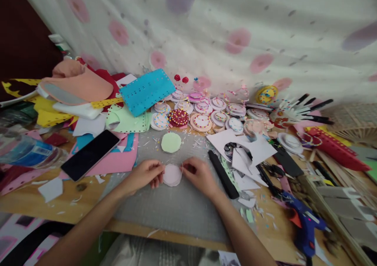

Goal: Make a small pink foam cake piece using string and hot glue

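A pale pinkish-white disc (172, 175) with a rough edge is between my two hands, over a grey cutting mat (165, 215). My left hand (149, 173) pinches its left edge, thumb and forefinger together. On the other side, my right hand (198, 174) has its fingertips closed at the disc's right edge, where a thin pale curve shows; I cannot tell whether that is a separate strip. A light green disc (171, 142) lies flat on the mat just beyond the pale one.
A black phone (90, 155) and a plastic bottle (32, 150) lie left. Small decorated paper hats (179, 118) line the back. Right are a black-handled tool (223, 174), cut white paper (262, 146) and a blue glue gun (304, 219). A blue perforated sheet (147, 91) tops the left pile.
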Demonstrator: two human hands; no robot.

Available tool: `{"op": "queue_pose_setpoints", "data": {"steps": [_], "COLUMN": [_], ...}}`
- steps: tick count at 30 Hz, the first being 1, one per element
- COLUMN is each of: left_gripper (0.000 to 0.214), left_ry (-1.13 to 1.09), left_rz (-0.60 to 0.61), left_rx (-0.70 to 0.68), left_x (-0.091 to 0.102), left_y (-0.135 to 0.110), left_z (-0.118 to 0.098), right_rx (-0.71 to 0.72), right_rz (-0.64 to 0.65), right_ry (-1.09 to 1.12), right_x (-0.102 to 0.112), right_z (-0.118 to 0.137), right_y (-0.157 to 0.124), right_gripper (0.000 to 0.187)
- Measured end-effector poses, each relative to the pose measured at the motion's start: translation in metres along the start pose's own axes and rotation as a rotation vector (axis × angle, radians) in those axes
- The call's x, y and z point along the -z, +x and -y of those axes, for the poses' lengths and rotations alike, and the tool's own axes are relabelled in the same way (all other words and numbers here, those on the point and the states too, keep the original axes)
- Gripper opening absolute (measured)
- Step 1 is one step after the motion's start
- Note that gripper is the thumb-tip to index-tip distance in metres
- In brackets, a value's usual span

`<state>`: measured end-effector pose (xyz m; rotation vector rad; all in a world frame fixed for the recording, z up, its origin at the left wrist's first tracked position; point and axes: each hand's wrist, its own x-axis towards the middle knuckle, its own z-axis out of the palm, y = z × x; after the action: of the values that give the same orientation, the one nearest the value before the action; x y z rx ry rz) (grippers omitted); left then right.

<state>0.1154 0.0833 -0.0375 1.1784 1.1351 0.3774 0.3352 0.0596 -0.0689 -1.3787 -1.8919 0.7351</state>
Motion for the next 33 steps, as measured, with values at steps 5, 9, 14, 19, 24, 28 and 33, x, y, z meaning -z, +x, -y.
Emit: {"op": "queue_pose_setpoints", "data": {"steps": [5,9,14,19,24,28,33], "left_gripper": [0.037,0.035,0.037,0.039,0.04,0.04,0.042], "left_ry": [-0.059,-0.096,-0.126,-0.149,-0.172,-0.187,-0.19], "left_rz": [0.067,0.092,0.103,0.1,0.091,0.093,0.106], "left_rx": [0.019,0.025,0.051,0.075,0.078,0.091,0.121], "left_x": [0.0,-0.001,-0.005,-0.009,-0.009,-0.009,-0.008], "left_y": [-0.008,-0.01,-0.008,-0.005,-0.002,-0.002,-0.001], "left_z": [-0.005,-0.003,0.0,0.002,0.005,0.005,0.004], "right_rx": [-0.013,-0.01,-0.007,-0.028,-0.033,-0.031,-0.03], "right_rz": [0.003,0.003,-0.018,-0.062,-0.087,-0.091,-0.094], "right_ry": [-0.004,0.006,0.021,0.028,0.037,0.047,0.053], "right_x": [-0.002,-0.003,-0.008,-0.012,-0.014,-0.015,-0.016], "right_z": [0.003,0.002,-0.002,-0.002,-0.001,0.0,0.0], "right_y": [-0.003,-0.003,-0.006,-0.008,-0.007,-0.008,-0.008], "right_gripper": [0.004,0.005,0.01,0.018,0.019,0.019,0.02]}}
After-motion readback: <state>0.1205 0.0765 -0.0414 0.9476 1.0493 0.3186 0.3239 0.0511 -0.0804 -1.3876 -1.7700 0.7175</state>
